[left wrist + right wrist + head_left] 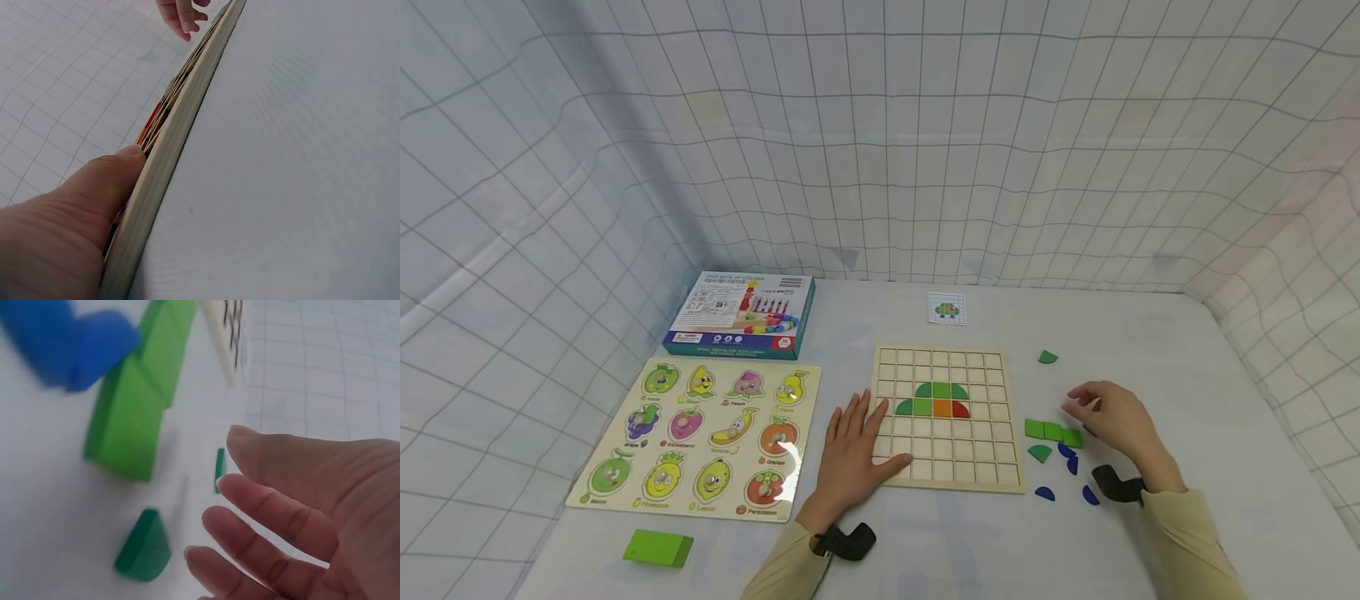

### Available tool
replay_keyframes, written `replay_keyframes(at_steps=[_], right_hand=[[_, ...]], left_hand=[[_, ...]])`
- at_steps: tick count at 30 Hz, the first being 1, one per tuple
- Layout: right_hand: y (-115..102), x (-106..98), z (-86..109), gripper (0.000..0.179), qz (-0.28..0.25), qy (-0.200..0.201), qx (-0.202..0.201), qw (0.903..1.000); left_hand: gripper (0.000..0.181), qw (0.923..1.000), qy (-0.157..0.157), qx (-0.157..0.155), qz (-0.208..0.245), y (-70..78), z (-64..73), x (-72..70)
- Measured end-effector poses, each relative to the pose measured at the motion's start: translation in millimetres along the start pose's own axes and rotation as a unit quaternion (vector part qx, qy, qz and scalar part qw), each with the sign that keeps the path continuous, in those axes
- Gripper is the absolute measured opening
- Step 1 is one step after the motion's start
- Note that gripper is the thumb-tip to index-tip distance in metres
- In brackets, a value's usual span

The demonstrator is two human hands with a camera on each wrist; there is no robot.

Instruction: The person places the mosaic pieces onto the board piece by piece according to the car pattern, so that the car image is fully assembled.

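Note:
My left hand (853, 458) lies with spread fingers across the left edge of a wooden grid board (955, 454). Its thumb (103, 187) presses on the near rim. Green, orange and red pieces sit together in the board's upper-middle cells, among them a red quarter piece (960, 409). To the right of the board, my right hand (1116, 421) hovers with loosely bent fingers, thumb and index apart, and nothing between them. Below its fingertips lies a dark green piece (145, 547). Close by are a row of light green squares (1052, 432) and several blue pieces (1044, 493).
A small pattern card (947, 309) lies behind the board. At left are a fruit puzzle board (700, 446), a boxed toy set (741, 315) and a green block (658, 548). Two more green quarter pieces (1047, 357) lie right of the grid. Gridded cloth walls surround the table.

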State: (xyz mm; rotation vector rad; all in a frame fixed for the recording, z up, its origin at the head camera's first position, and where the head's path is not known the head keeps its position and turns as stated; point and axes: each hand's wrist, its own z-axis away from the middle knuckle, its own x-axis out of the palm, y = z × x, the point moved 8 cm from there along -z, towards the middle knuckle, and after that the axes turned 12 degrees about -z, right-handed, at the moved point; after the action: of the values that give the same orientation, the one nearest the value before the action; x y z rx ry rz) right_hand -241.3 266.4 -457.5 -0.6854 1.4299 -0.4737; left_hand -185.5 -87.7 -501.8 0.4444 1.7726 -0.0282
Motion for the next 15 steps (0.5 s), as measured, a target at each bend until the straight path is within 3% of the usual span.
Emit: replay_keyframes(at_steps=[9,15], right_hand=[[21,-3,10.6,0.041,0.007,-0.004,0.049,0.9988],[30,-1,12.9,0.045,-0.015,-0.009,0.053,0.9984]], left_hand=[[0.086,1.0000,-0.007,-0.003,0.001,-0.6,0.1,0.8],[0.085,1.0000,0.002,0.000,0.003,0.1,0.1,0.2]])
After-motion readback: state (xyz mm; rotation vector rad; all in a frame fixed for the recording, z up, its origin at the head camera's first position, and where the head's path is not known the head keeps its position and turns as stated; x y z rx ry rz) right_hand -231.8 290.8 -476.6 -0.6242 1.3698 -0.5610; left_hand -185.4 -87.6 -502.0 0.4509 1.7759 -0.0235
